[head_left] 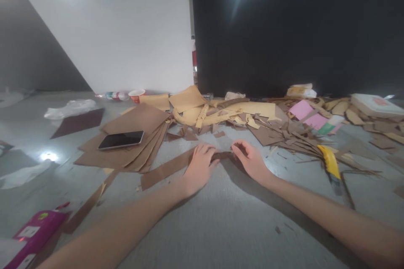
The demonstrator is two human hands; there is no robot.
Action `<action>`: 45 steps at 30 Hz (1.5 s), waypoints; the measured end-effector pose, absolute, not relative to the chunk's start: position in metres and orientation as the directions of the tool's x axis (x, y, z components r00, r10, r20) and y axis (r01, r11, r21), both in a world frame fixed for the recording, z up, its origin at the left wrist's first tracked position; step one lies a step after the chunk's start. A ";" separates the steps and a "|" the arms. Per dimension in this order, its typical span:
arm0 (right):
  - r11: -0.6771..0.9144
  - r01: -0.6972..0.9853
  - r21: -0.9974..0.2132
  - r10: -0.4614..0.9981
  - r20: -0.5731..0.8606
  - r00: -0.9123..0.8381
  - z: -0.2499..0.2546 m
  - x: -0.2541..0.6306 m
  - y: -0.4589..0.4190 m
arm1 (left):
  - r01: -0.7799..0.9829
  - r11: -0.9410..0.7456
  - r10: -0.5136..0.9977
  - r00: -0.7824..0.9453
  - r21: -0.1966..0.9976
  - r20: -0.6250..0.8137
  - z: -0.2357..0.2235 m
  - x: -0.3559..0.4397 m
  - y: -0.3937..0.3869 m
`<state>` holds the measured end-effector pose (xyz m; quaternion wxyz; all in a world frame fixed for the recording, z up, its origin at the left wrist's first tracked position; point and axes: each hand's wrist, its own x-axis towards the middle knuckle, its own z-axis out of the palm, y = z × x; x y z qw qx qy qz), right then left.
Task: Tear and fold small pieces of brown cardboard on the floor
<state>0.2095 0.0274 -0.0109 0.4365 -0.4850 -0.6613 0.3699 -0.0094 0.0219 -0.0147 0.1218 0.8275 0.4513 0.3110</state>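
Note:
A long brown strip (168,169), like paper or thin card, lies on the grey table in front of me. Over its middle rests my left hand (201,164), fingers curled down and pressing it. My right hand (248,157) pinches the strip's narrower, crumpled far end between thumb and fingers. Between the two hands that part looks folded or rolled, though its detail is blurred. Left of the strip is a stack of brown sheets (135,119) with a black phone (121,140) on top.
A yellow utility knife (330,162) lies on the right beside brown scraps (293,138). Yellow paper pieces (189,101) are heaped at the back. A purple device (41,227) sits at lower left. A paper cup (136,95) and plastic bottle (116,96) are at the far edge.

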 end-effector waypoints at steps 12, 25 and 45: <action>0.279 0.281 -0.918 0.959 0.253 -0.127 -0.005 0.208 0.024 | 0.614 -0.488 0.870 0.290 0.620 0.398 -0.012 -0.011 0.022; 0.283 0.297 -0.912 0.955 0.239 -0.177 -0.006 0.208 0.024 | 0.589 -0.470 0.882 0.294 0.657 0.368 -0.009 -0.010 0.022; 0.325 0.285 -0.902 0.938 0.268 -0.220 -0.010 0.213 0.019 | 0.629 -0.561 0.827 0.444 0.538 0.344 -0.006 -0.007 0.010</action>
